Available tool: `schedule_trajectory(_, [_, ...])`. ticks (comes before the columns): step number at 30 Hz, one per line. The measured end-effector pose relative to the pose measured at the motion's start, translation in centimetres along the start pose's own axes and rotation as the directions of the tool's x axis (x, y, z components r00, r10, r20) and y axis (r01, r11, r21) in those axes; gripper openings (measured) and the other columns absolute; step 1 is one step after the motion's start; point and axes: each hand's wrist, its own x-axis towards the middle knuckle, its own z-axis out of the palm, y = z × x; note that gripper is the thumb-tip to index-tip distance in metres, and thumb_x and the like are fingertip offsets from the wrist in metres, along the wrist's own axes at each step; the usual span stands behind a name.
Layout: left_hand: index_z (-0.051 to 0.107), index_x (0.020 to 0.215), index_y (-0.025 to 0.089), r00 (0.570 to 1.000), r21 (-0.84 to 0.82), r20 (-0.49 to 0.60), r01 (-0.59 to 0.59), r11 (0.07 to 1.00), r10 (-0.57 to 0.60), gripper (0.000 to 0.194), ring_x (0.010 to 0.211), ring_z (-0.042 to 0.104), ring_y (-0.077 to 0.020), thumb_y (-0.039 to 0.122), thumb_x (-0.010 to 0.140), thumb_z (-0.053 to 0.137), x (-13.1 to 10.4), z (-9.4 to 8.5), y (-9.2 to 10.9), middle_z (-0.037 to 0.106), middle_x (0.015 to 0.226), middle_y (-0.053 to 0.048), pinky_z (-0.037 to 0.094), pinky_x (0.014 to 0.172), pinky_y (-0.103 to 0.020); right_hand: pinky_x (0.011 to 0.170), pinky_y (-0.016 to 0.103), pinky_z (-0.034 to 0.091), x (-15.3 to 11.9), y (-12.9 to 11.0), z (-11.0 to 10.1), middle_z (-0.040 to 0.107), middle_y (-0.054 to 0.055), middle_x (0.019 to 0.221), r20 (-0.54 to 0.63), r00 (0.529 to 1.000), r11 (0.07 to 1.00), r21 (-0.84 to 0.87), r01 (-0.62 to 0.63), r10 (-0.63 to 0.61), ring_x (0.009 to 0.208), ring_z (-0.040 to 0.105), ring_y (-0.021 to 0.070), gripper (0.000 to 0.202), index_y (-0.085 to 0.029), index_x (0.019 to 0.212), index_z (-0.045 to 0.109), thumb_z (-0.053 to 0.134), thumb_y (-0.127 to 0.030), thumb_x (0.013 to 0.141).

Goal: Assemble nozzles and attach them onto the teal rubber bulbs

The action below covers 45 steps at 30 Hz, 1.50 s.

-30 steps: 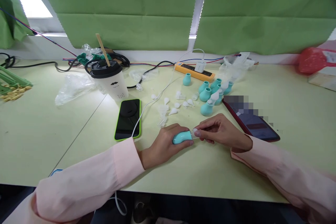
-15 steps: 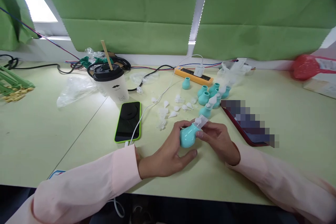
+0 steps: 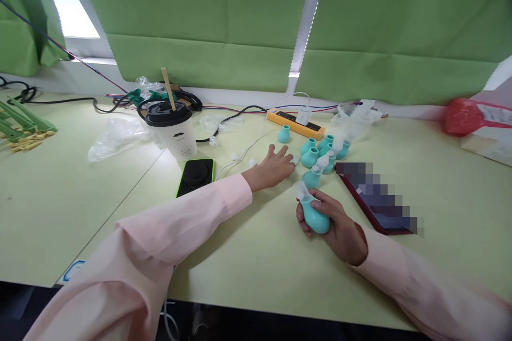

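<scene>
My right hand [image 3: 341, 228] is wrapped round a glossy teal squeeze bulb [image 3: 316, 219], held tilted above the table. A translucent nozzle [image 3: 301, 191] sits in the bulb's neck and points up and to the left. My left hand [image 3: 272, 169] reaches forward, palm down with fingers spread, over the small white nozzle pieces, most of which it hides. One white piece [image 3: 296, 160] shows by its fingertips. Just beyond my right hand stands another teal bulb [image 3: 311, 178] with a white nozzle on it. Several open-necked teal bulbs [image 3: 310, 157] cluster behind that.
A lidded paper cup [image 3: 176, 141] with a straw and a green-edged phone [image 3: 197, 177] are on the left. A dark red phone [image 3: 376, 197] lies right. Behind are an orange power strip [image 3: 294, 123], cables and clear plastic bags [image 3: 116, 138].
My left hand has let go of the bulb and moved forward and left over the small white pieces. My right hand now holds the bulb alone, slightly further right.
</scene>
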Motion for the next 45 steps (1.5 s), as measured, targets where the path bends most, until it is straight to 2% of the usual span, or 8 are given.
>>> schedule_trajectory(4, [0.057, 0.065, 0.013, 0.999, -0.04, -0.014, -0.03, 0.999, 0.029, 0.027, 0.094, 0.043, -0.0258, -0.007, 0.067, 0.04, 0.9, 0.9, 0.0, 0.057, 0.069, -0.009, 0.025, 0.08, -0.045, 0.041, 0.024, 0.035, 0.0, 0.2, -0.3, 0.052, 0.001, 0.063, 0.01, 1.0, 1.0, 0.009, 0.005, -0.005, 0.047, 0.045, 0.0117, 0.014, -0.019, 0.079, 0.044, 0.046, -0.032, 0.076])
schedule_trajectory(12, [0.055, 0.098, 0.009, 0.97, -0.287, -0.124, 0.169, 0.943, -0.211, 0.026, 0.071, 0.054, -0.0144, 0.023, 0.081, 0.042, -1.0, -4.7, 0.4, 0.061, 0.08, -0.008, 0.042, 0.066, -0.028, 0.042, 0.024, 0.034, -0.4, 0.4, -0.7, 0.052, 0.001, 0.065, -0.04, 0.994, 0.988, -0.117, 0.095, -0.101, 0.048, 0.043, 0.0109, 0.015, -0.019, 0.081, 0.049, 0.05, -0.033, 0.076])
schedule_trajectory(15, [0.06, 0.093, 0.012, 0.886, -0.796, 0.072, 0.328, 0.509, -0.459, 0.026, 0.061, 0.054, -0.0111, 0.027, 0.075, 0.05, -2.8, -6.2, 2.2, 0.061, 0.068, -0.003, 0.045, 0.057, -0.023, 0.042, 0.024, 0.033, -0.6, 0.3, -0.6, 0.051, 0.0, 0.066, -0.052, 0.992, 0.973, -0.207, 0.102, -0.115, 0.048, 0.042, 0.0099, 0.017, -0.019, 0.084, 0.05, 0.05, -0.035, 0.078])
schedule_trajectory(19, [0.063, 0.074, 0.009, 0.813, -0.954, 0.269, 0.298, -0.028, -0.517, 0.015, 0.061, 0.055, -0.0098, 0.022, 0.069, 0.058, -4.5, -6.3, 4.1, 0.062, 0.075, -0.005, 0.049, 0.057, -0.023, 0.042, 0.023, 0.032, -0.9, 0.2, -0.4, 0.05, 0.0, 0.065, -0.078, 0.989, 0.949, -0.298, 0.1, -0.129, 0.048, 0.04, 0.009, 0.019, -0.019, 0.084, 0.05, 0.049, -0.037, 0.078])
schedule_trajectory(23, [0.063, 0.079, 0.01, 0.825, -0.948, 0.295, 0.187, -0.259, -0.482, 0.016, 0.068, 0.058, -0.0112, 0.023, 0.068, 0.062, -5.3, -5.3, 3.9, 0.063, 0.077, -0.004, 0.052, 0.066, -0.027, 0.046, 0.023, 0.034, -1.2, 0.1, -0.4, 0.05, -0.001, 0.065, -0.111, 0.98, 0.911, -0.399, 0.109, -0.166, 0.051, 0.04, 0.0093, 0.02, -0.019, 0.086, 0.051, 0.048, -0.038, 0.079])
schedule_trajectory(32, [0.064, 0.078, 0.008, 0.78, -0.939, 0.328, 0.205, -0.277, -0.534, 0.019, 0.061, 0.059, -0.0111, 0.024, 0.067, 0.064, -6.2, -4.7, 4.3, 0.064, 0.07, -0.004, 0.053, 0.067, -0.029, 0.051, 0.023, 0.042, -1.2, -0.1, 0.0, 0.055, 0.0, 0.063, -0.147, 0.941, 0.679, -0.727, 0.106, -0.304, 0.056, 0.05, 0.0131, 0.018, -0.019, 0.085, 0.056, 0.05, -0.034, 0.076])
schedule_trajectory(41, [0.068, 0.077, 0.01, 0.805, -0.935, 0.342, 0.239, -0.262, -0.485, 0.019, 0.07, 0.062, -0.0156, 0.021, 0.061, 0.069, -6.3, -5.2, 4.1, 0.066, 0.084, -0.007, 0.053, 0.071, -0.03, 0.06, 0.027, 0.046, -1.2, 0.3, -0.3, 0.064, 0.005, 0.081, 0.096, 0.791, 0.31, -0.886, 0.345, -0.605, 0.067, 0.06, 0.0162, 0.018, -0.018, 0.095, 0.051, 0.049, -0.022, 0.077])
schedule_trajectory(45, [0.068, 0.076, 0.01, 0.786, -0.916, 0.363, 0.202, -0.347, -0.5, 0.018, 0.07, 0.062, -0.0156, 0.021, 0.062, 0.068, -6.4, -4.9, 4.5, 0.066, 0.085, -0.008, 0.053, 0.071, -0.03, 0.056, 0.028, 0.045, -1.3, 0.6, -0.3, 0.063, 0.005, 0.078, 0.13, 0.779, 0.217, -0.921, 0.324, -0.614, 0.063, 0.059, 0.0165, 0.019, -0.018, 0.097, 0.05, 0.048, -0.023, 0.079])
